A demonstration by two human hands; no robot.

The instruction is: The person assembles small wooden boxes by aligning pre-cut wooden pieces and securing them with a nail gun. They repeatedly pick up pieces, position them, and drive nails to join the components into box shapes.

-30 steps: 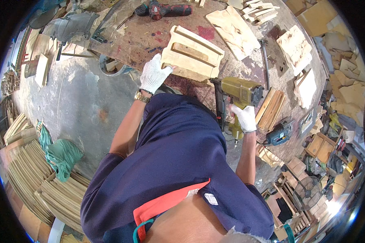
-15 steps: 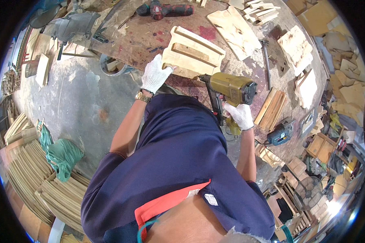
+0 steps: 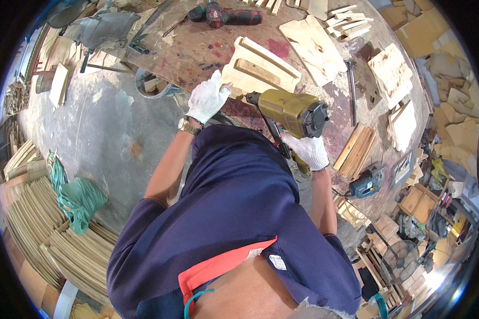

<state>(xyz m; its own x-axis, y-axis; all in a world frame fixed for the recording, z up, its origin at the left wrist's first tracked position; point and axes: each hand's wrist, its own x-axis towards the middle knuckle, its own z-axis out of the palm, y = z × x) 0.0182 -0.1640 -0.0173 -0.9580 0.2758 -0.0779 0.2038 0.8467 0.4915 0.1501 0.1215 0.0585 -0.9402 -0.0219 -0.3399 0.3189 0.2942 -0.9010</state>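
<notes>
A pale wooden board point(image 3: 236, 77) with battens point(image 3: 256, 72) lying along it rests at the workbench's near edge. My left hand point(image 3: 208, 98), in a white knit glove, pinches the board's near left corner, thumb on top. In my gloved right hand point(image 3: 307, 151) is the grip of a yellow-olive nail gun point(image 3: 286, 110), mostly hidden by my fingers and the tool's body. The gun's nose is over the near edge of the board, beside its near batten; whether it touches the wood cannot be made out.
On the workbench point(image 3: 324, 101) lie another board point(image 3: 314, 49), a metal bar point(image 3: 352, 93), a bundle of wood strips point(image 3: 355, 150) and a cordless power tool point(image 3: 229, 17). A blue jigsaw point(image 3: 366, 183) is at right. At left stand a bucket point(image 3: 153, 83) of offcuts and a mitre saw point(image 3: 104, 29).
The nail gun has moved left in my right hand, its nose now further along the board's near edge. My left hand stays at the corner. The whole view has shifted slightly.
</notes>
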